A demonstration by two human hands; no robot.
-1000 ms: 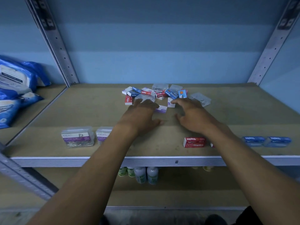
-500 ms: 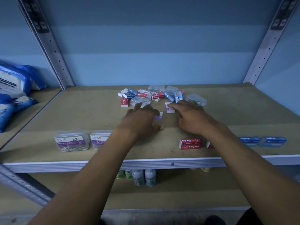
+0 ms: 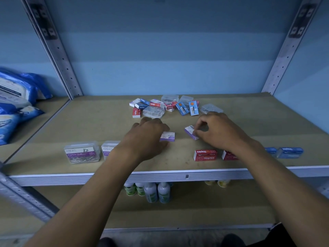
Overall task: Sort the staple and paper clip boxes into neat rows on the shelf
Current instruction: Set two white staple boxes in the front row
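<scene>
A heap of small red, blue, white and clear boxes [image 3: 165, 106] lies at the back middle of the shelf [image 3: 187, 175]. My left hand [image 3: 146, 134] holds a small white and purple box [image 3: 167, 136] flat on the shelf. My right hand [image 3: 219, 131] pinches a second white and purple box [image 3: 190, 132], tilted up on one edge. Along the front stand two clear paper clip boxes [image 3: 82, 154], two red staple boxes [image 3: 205, 155] and two blue boxes [image 3: 290, 152]; my arms partly hide one of each pair.
Blue and white packets [image 3: 14, 98] are stacked on the neighbouring shelf at left. Small bottles [image 3: 156, 192] stand on the shelf below. Perforated metal uprights [image 3: 58, 56] frame the bay, with a blue wall behind.
Both hands drew back from the heap toward the front, each bringing a white and purple box. The right hand's box now tilts up in its fingers.
</scene>
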